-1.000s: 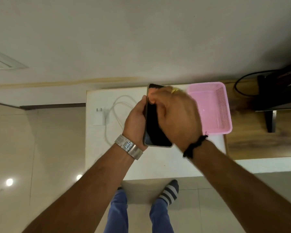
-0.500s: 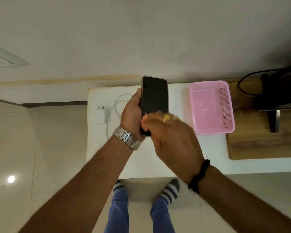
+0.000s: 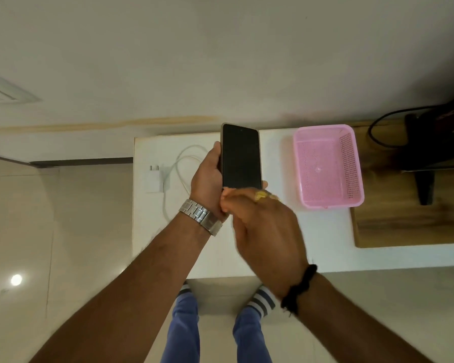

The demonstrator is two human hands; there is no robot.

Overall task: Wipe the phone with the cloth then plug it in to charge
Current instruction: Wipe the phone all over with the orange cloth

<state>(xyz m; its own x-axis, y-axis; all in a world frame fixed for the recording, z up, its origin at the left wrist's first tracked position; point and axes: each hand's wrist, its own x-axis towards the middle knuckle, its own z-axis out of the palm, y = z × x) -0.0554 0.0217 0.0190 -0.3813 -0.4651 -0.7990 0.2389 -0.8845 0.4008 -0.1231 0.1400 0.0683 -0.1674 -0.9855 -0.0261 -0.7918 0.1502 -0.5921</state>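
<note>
My left hand (image 3: 207,179) grips a black phone (image 3: 241,158) by its left edge and holds it upright above the white table (image 3: 325,231), its dark screen facing me. My right hand (image 3: 262,226) is blurred, back up, with bent fingers over the phone's lower end. No cloth shows; anything under that hand is hidden. A white charger adapter (image 3: 154,180) lies on the table left of the phone, with its white cable (image 3: 184,163) looped beside it.
An empty pink mesh basket (image 3: 347,163) sits on the table to the right. Beyond it are a wooden surface (image 3: 404,218) and a black stand (image 3: 427,187) with a cable. A white wall socket (image 3: 3,91) is at far left.
My right hand has slid from the phone's top down to its lower end, uncovering the screen. The left hand has turned the phone more upright.
</note>
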